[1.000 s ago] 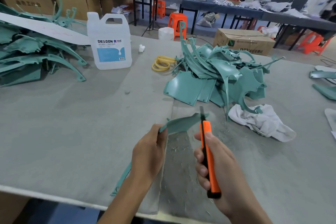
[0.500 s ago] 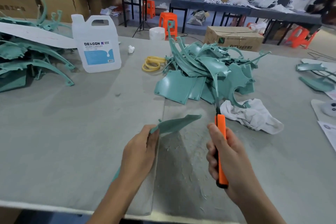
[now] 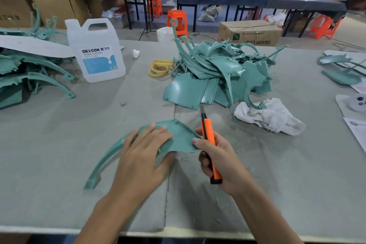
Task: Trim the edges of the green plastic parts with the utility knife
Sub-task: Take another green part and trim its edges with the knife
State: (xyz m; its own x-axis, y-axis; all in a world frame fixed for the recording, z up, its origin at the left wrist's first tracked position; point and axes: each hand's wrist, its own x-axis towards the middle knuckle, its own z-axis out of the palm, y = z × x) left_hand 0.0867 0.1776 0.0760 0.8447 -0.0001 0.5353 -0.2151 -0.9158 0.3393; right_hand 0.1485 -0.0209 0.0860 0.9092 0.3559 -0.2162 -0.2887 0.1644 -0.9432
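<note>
**Thin green part pressed flat near the near edge of the worktop, knife beside its right corner**

The green plastic part (image 3: 179, 139) lies about the middle of the worktop (image 3: 59, 144), close to the near edge. The left hand (image 3: 142, 156) is on its broad plate with a wide grip, fingers flat on top. The part's long curved arm runs toward the near left. The right hand (image 3: 219, 162) has its grip closed round the orange utility knife (image 3: 211, 148), blade pointing to the far edge and forefinger touching the plate's right corner. The part looks light, thin, smooth and a little springy, so it probably slides and bends. Better to press on the broad plate near the cut edge, not on the slender arm.
</note>
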